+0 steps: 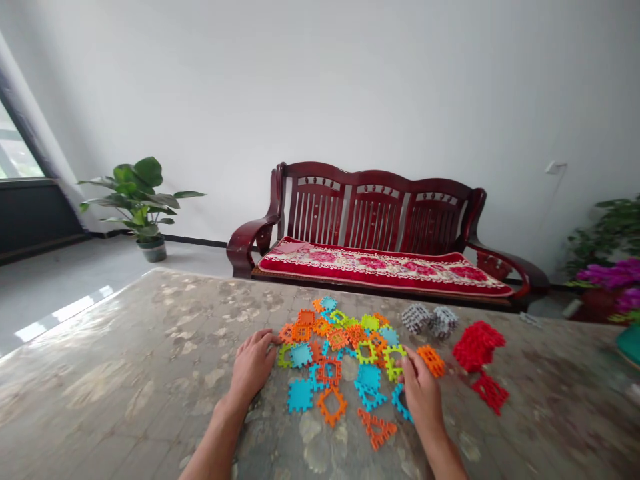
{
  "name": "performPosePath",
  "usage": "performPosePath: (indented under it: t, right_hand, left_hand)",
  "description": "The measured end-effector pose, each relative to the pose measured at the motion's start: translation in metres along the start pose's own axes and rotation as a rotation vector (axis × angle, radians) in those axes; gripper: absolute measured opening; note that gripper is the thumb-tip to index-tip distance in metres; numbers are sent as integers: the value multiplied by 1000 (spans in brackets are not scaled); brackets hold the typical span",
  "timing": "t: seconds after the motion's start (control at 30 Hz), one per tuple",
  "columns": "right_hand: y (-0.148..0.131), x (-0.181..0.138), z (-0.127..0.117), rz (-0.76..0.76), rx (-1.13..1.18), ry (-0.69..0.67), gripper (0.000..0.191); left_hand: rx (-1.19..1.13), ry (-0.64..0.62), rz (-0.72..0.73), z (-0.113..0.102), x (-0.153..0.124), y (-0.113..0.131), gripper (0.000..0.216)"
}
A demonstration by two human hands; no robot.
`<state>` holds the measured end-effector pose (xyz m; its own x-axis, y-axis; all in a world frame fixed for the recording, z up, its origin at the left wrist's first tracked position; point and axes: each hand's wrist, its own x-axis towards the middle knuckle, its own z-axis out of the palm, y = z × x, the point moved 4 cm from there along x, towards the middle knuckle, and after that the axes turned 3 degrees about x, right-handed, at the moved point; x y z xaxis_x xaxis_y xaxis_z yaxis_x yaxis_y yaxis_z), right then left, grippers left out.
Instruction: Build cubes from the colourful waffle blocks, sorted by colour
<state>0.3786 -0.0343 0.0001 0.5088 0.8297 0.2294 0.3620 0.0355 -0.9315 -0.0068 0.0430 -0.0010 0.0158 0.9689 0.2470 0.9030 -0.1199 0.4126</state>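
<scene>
- Likely light, stiff plastic tiles [369, 375] with toothed edges; they pinch best by the rim.
- Left hand [253, 363] lies flat, grip wide; right hand [423, 393] meets a green tile [386, 360], grip I cannot tell.

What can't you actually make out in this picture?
Head view only:
- Whether the right hand grips the orange tile or merely touches it: the hand's own back hides the contact.
- Lower pieces in the heap of tiles: covered by those on top.
- Teal object at the right edge: cut off by the frame.
- How the grey blocks interlock: too small.
</scene>
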Motion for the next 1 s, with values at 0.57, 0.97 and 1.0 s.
performPosePath:
  t: [0.57, 0.97, 1.0]
  right_hand:
    - [10, 4, -19, 21, -79, 106, 63]
    - [27, 4, -11, 61, 6, 97, 64]
    - [27, 4, -11, 64, 11, 97, 64]
  left_hand:
    - [18, -3, -3, -1, 0, 1, 28]
    - [31, -28, -19, -3, 0, 2, 29]
    - [30, -31, -20, -2, 0, 2, 29]
